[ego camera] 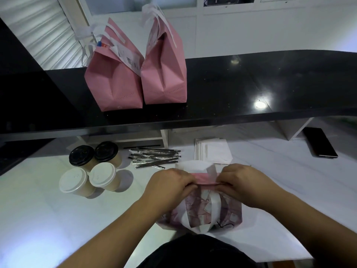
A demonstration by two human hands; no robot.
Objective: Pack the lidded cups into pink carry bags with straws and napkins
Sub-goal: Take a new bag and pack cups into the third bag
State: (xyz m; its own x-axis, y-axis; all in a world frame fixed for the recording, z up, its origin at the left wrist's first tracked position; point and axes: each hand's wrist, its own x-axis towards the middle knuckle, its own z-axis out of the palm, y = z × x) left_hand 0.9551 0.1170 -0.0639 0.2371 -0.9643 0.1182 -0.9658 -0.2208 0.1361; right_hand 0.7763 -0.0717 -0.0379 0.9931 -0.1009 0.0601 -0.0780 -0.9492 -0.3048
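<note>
Holding the top edge of a pink bag (201,207), the left hand (170,185) and the right hand (242,183) sit close together, each with fingers curled tight around the folded rim. The bag stands on the white table (38,209) right under both hands, and its white handles (209,202) hang down the front.

Off to the left of the left hand stand four cups, near each other. Two have white lids (73,179) (102,175) and two behind them have black lids (82,155) (106,151). Just past the left hand lies a pile of wrapped straws (154,157). Just past the right hand lies a stack of white napkins (213,151). Far off to the right of the right hand is a dark phone (319,142).

Well beyond both hands, up on the black counter (251,89), stand two more pink bags (114,82) (164,70), touching side by side. A paper slip (129,59) sticks out of the left one.
</note>
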